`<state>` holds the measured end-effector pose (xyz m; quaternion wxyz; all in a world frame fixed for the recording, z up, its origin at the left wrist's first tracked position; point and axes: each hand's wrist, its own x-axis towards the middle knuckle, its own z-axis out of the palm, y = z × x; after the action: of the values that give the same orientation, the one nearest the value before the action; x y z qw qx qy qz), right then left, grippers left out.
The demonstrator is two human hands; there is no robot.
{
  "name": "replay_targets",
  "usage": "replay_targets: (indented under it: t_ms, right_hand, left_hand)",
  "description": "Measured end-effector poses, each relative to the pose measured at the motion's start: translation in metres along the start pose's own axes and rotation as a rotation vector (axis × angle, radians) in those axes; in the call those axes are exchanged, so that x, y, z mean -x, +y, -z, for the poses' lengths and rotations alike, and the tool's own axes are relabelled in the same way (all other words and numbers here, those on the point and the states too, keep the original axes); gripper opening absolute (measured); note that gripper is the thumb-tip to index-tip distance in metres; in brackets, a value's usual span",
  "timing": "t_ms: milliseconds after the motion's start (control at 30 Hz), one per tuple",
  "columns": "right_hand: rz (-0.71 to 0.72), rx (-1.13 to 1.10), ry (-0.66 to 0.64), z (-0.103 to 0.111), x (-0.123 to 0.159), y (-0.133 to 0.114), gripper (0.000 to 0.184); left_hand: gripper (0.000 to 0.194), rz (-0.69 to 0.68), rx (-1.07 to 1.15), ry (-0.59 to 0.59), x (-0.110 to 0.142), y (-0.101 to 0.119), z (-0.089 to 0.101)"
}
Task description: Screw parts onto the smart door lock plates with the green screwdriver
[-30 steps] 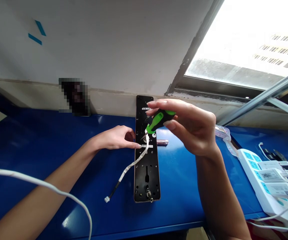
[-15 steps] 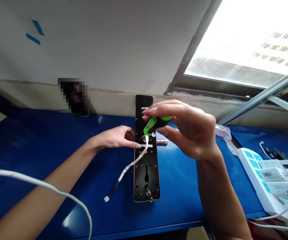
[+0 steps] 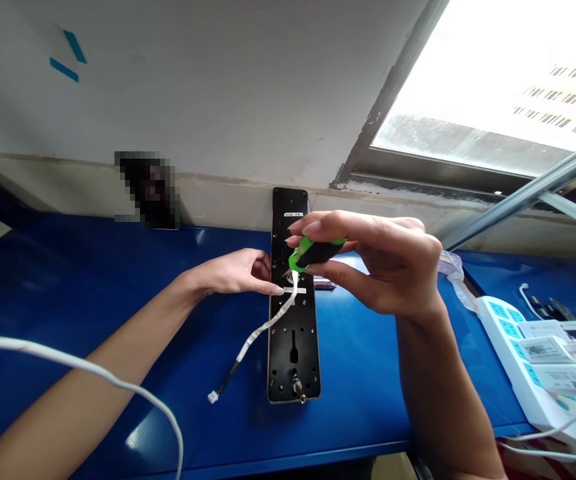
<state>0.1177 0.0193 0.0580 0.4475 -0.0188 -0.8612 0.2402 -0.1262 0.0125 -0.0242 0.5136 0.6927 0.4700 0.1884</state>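
Note:
A long black lock panel (image 3: 294,360) lies on the blue table with its screw-holed back upward. My left hand (image 3: 241,272) grips its left edge, thumb on the face and the other fingers partly hidden behind the side. My right hand (image 3: 383,257) holds a green and black screwdriver (image 3: 321,253) by its handle above the panel's middle. The hand and handle hide much of the blade and the spot under it. From the middle a white-wrapped cable (image 3: 267,325) runs to a small white plug (image 3: 213,397). A metal post (image 3: 299,391) rises near the lower end.
A shiny metal bar (image 3: 325,284) sticks out right of the panel. A white power strip (image 3: 518,353) with several plugged chargers stands at the right. A white cable (image 3: 118,383) loops across the lower left. A dark pixelated item (image 3: 151,190) leans on the wall.
My right hand has turned slightly around the screwdriver handle, and its fingers sit a little differently. The panel and my left hand stay almost in place; the view has shifted slightly.

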Motion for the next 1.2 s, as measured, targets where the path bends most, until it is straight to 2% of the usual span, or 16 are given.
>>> replay_targets:
  t_ms: [233,433,567,633,733,800,933,1200]
  right_hand:
    - [-0.053,0.108,0.08,-0.004,0.002,-0.006,0.047]
    - [-0.064,0.155,0.096,-0.006,0.003,-0.008,0.052]
    - [-0.102,0.189,0.163,-0.005,0.003,-0.006,0.051]
    - [-0.123,0.141,0.133,-0.002,0.003,-0.005,0.051]
    - [-0.132,0.048,-0.004,-0.001,0.001,-0.006,0.054]
    - [-0.119,0.055,-0.028,-0.002,-0.001,-0.008,0.056]
    - [-0.059,0.136,0.041,-0.009,-0.002,-0.009,0.056]
    - [-0.005,0.236,0.116,-0.012,0.001,-0.006,0.058]
  left_hand:
    - [0.066,0.046,0.024,-0.023,0.0,0.004,0.0]
    - [0.062,0.035,0.026,-0.016,0.001,0.006,-0.001]
    - [0.057,0.001,0.073,-0.054,0.001,0.007,-0.002]
    - [0.052,-0.018,0.089,-0.072,0.001,0.007,-0.002]
    - [0.052,-0.059,0.097,-0.052,0.002,0.006,-0.003]
    - [0.056,-0.074,0.092,-0.019,0.003,0.006,-0.003]
    - [0.062,-0.055,0.036,0.02,0.004,0.007,-0.003]
    - [0.053,-0.06,-0.038,-0.005,0.004,0.01,-0.004]
